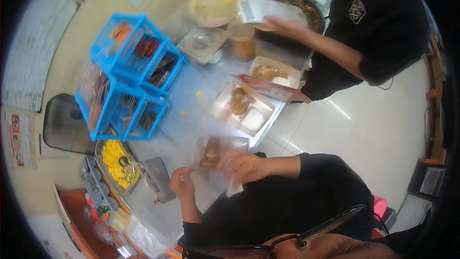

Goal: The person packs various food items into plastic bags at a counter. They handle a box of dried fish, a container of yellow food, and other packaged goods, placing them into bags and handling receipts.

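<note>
A lidded takeaway box (210, 153) with brown food inside sits on the metal counter in front of me. My right hand (246, 166) is over its near right side, with a small white slip (233, 188) at the fingers. Just off the box's left corner is my left hand (183, 182), thumb and index fingertip close together. Blur hides whether anything thin is between them. A grey tape dispenser (158, 180) stands left of that hand. Farther along the counter is an uncovered box (244, 108) holding brown food and a white round portion.
A co-worker in black (381, 25) holds a white box (273, 10) across the counter. Another filled box (275, 70) stands there. Blue stacked bins (136, 68), a steel pan of yellow food (120, 165), a lidded steel container (203, 43) and a plastic tub (242, 41) line the counter.
</note>
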The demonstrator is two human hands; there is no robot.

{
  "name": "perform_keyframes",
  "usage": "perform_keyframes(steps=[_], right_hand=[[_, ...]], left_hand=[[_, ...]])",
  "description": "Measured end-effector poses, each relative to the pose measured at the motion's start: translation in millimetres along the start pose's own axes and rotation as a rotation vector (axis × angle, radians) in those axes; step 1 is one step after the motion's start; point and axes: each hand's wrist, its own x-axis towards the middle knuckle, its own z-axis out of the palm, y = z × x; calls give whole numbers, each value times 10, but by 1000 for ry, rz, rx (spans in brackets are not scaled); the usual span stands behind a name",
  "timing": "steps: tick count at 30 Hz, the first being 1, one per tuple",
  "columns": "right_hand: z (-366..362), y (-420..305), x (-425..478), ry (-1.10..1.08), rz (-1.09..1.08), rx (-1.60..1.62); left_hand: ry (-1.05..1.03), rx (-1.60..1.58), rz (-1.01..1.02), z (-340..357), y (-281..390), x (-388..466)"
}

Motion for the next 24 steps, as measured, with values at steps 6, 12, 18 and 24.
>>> perform_keyframes(steps=[6,12,18,24], right_hand=[[-394,-399,56,178,-104,-270],[-342,-537,204,556,238,-776],[-274,-317,432,561,558,-977],[-341,-79,279,636,579,-1046]], left_hand=[[39,32,86,-67,-231,124],[-156,251,243,-264,-14,436],[-256,195,404,-273,361,878],[-433,141,548,362,953,1581]])
